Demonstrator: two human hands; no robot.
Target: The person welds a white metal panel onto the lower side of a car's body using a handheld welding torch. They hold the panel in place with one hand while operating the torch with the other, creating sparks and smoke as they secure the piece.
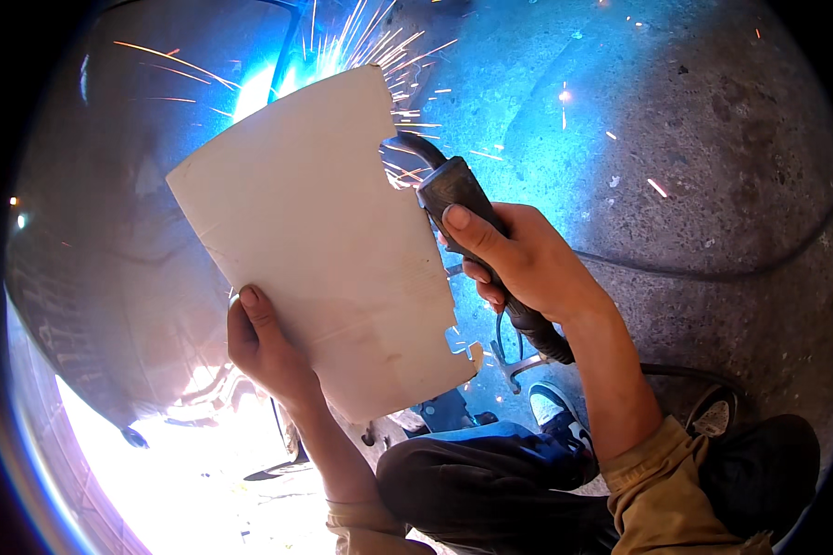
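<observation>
My left hand [270, 350] pinches the lower left edge of a stiff off-white sheet [329, 240], thumb on its near face. The sheet is tilted, and its right edge is ragged and notched. In my right hand [528, 250] is a black welding torch [458, 190], my fingers wrapped round its handle. The torch's curved neck [416, 146] passes behind the sheet's right edge, so its tip is hidden. Beyond the sheet's top edge a bright blue-white arc glow [267, 92] shows, with orange sparks spraying up and right.
A large dark curved panel [130, 231] stands on the left. The torch's black cable [713, 276] appears to loop across the stained concrete floor [713, 148]. A metal tool [516, 368] lies near a blue-and-white shoe [555, 407]. Harsh daylight washes out the lower left.
</observation>
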